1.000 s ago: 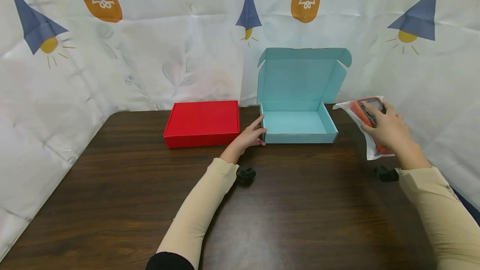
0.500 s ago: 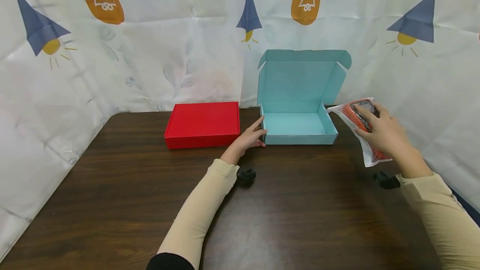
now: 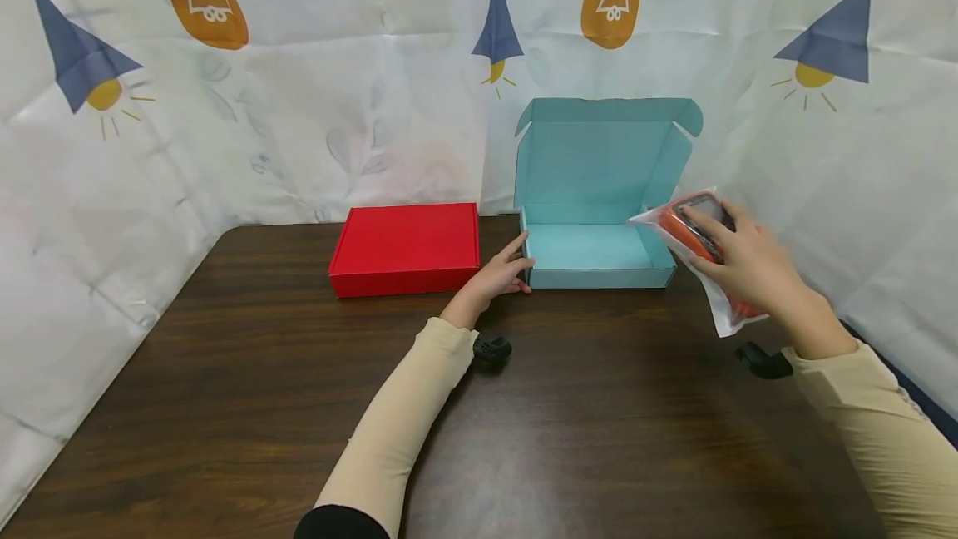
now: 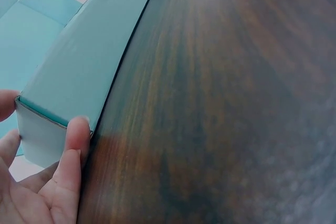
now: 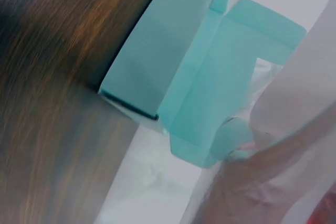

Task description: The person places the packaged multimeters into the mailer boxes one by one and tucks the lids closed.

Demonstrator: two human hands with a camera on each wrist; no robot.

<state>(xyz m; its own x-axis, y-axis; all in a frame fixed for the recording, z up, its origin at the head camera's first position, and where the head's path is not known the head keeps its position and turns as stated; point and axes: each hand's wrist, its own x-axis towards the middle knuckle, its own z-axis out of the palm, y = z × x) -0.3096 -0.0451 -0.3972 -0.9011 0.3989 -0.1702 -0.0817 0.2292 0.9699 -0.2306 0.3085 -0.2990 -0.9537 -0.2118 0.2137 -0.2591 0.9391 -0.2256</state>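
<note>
The light blue cardboard box [image 3: 599,277] stands at the back of the table with its lid raised. My left hand [image 3: 494,277] holds its front left corner; in the left wrist view the thumb presses the front wall and the fingers lie along the side. My right hand [image 3: 756,269] grips a clear plastic packet [image 3: 677,231] with an orange and black item inside, whose kind I cannot tell. The packet hangs tilted at the box's right side, its tip over the right wall. In the right wrist view the packet [image 5: 294,145] partly covers the box.
A closed red cardboard box [image 3: 407,248] sits left of the light blue one. The dark wooden table [image 3: 247,406] reaches back to a white curtain [image 3: 299,106] printed with lamps. Each wrist carries a small black device [image 3: 491,349].
My right hand has carried the packet left, from beside the box to the edge of its right wall. The left hand and both boxes have stayed in place.
</note>
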